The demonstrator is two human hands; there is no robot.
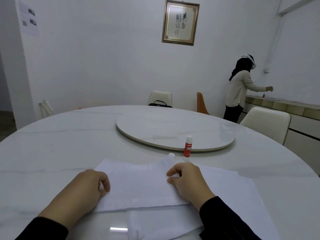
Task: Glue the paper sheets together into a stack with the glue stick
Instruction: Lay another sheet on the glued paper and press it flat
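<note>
Count, head view: hands 2, namely left hand (90,186) and right hand (187,179), both resting on paper; glue stick (187,147) 1, standing upright, with 1 loose white cap (171,155) just beside it; paper sheets (138,184) at least 2 distinguishable layers, exact number not resolvable. Furniture: round table (52,144) 1, turntable (174,130) 1 at its centre, chairs 3, being cream chair (160,97), orange chair (201,103) and near-right cream chair (266,122). Other: framed calligraphy (180,22) 1, black bag (160,104) 1, wall poster (28,19) 1, second person (239,89) 1, sideboard (284,105) 1.
</note>
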